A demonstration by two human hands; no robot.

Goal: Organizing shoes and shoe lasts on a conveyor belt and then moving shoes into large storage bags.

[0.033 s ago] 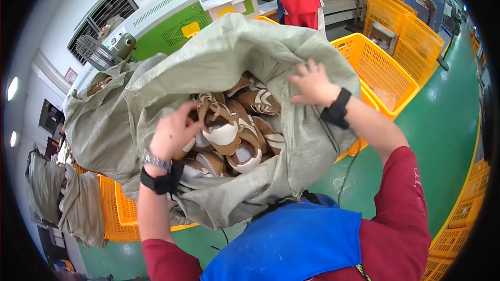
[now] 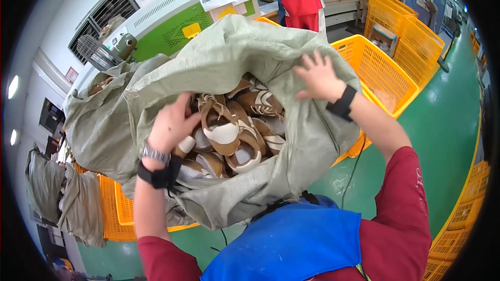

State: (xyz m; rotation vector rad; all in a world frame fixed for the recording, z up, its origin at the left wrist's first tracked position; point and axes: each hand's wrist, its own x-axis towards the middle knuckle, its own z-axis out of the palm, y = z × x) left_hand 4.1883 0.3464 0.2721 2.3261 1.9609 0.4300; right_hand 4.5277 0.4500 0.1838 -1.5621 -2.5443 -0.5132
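A large grey-green woven sack (image 2: 182, 75) stands in front of me with its mouth wide. Inside lie several brown and white sneakers (image 2: 221, 132), jumbled together, some with laces showing. My left hand (image 2: 173, 125) hovers at the left side of the opening, thumb and fingers apart, beside the nearest sneaker; nothing shows in its grasp. Against the sack's right inner wall, my right hand (image 2: 320, 79) spreads its fingers; whether it presses on the cloth I cannot tell. Both wrists wear black bands.
Another full sack (image 2: 91, 119) adjoins on the left, with more sacks (image 2: 80, 208) beyond it. Yellow plastic crates (image 2: 388, 70) stand to the right. Behind are a green and white machine (image 2: 172, 36), a metal fan (image 2: 94, 52) and a person in red (image 2: 299, 2).
My left hand has shifted slightly left and up, away from the sneakers. The right hand has moved a little to the right and up, its fingers spread wider.
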